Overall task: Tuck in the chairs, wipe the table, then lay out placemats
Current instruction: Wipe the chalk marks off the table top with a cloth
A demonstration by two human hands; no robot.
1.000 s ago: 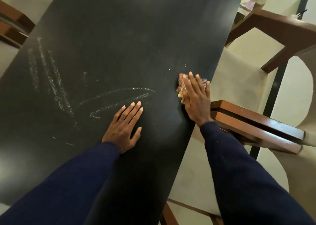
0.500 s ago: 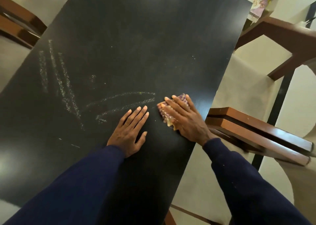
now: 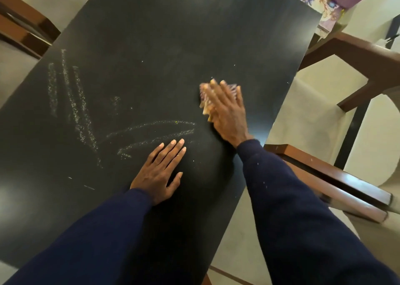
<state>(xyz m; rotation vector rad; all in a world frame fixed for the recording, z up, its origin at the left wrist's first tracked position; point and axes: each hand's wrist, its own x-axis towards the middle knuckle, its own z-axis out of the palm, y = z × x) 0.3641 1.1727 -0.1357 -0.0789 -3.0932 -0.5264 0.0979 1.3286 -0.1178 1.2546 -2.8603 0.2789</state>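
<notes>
Barely visible cloth (image 3: 204,105) under right hand (image 3: 227,114)

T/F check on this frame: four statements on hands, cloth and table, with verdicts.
1. The right hand presses a cloth onto the table. True.
2. The left hand holds a second cloth. False: it rests flat on the table with straight fingers and holds nothing.
3. White streaks lie on the table, to the left of the cloth. True.
4. Placemats are laid out on the table. False: none lie on the part of it in view.
</notes>
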